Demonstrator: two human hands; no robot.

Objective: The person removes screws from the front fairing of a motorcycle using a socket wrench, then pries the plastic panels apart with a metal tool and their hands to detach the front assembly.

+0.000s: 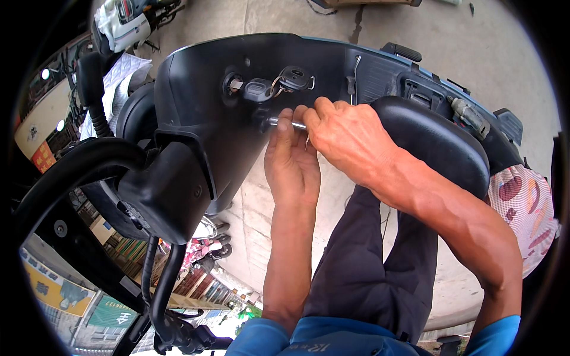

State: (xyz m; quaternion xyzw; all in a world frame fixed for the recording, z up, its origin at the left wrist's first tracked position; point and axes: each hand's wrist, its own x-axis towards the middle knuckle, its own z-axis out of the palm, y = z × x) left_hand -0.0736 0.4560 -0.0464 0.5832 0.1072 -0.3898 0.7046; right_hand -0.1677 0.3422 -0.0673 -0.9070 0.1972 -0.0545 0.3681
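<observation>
A black plastic scooter front panel [202, 113] fills the upper middle. A key with a black fob [256, 90] sits in its ignition lock, and a second fob [295, 78] hangs from the ring. Just below the lock a metal tool shaft [284, 123] meets the panel. My left hand [291, 160] reaches up from below, fingers at the shaft's tip against the panel. My right hand [347, 139] comes in from the right and grips the tool; its handle is hidden inside the fist.
The black scooter seat [439, 142] lies right of my hands. The handlebar and a mirror housing [166, 190] stand at left with cables below. Grey concrete floor [279, 237] is under my dark-trousered legs. A patterned cloth [525, 207] lies at far right.
</observation>
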